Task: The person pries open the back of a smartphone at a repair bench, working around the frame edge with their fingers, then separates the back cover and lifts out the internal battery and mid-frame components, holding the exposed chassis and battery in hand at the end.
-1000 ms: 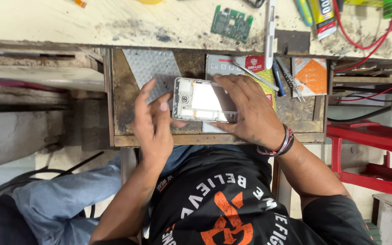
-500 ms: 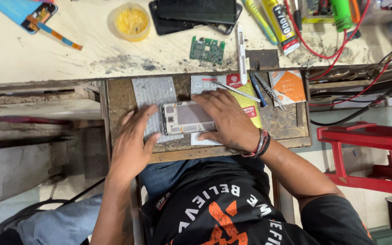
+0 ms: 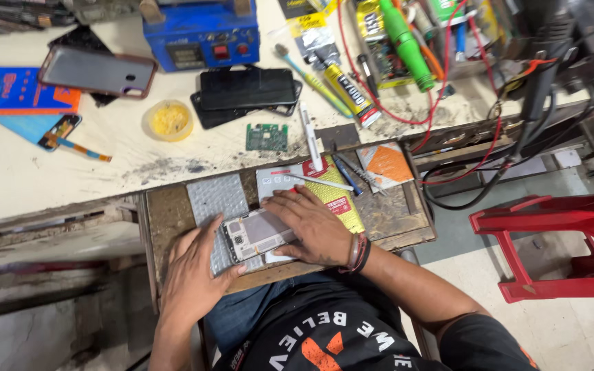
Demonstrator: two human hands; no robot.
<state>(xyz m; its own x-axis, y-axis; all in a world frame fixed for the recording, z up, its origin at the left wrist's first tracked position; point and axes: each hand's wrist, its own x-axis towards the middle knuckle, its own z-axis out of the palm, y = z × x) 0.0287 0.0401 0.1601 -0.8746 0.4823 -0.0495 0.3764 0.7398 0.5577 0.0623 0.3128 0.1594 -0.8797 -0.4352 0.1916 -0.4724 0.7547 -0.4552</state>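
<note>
Closest in, both hands are on an opened phone, back cover off so the insides show, lying in a pulled-out wooden drawer just in front of the person's lap. The left hand has its fingers spread flat, thumb hooked on the phone's near-left corner, not really closed round it. The right hand lies palm-down over the right half of the phone, fingers pressed along its far edge, so it's pinning it rather than gripping. There's a beaded bracelet on that wrist.

The phone sits partly on a sheet of bubble wrap and a yellow packet. Further right in the drawer is an orange and white packet, with a couple of thin tools beside it.

Beyond the drawer, on the scuffed tabletop: a small green circuit board, a yellow tub, a stack of dark phones, a tube of glue. Far left is a phone in a reddish case, and at the back a blue machine. A red plastic stool stands on the floor to the right.
</note>
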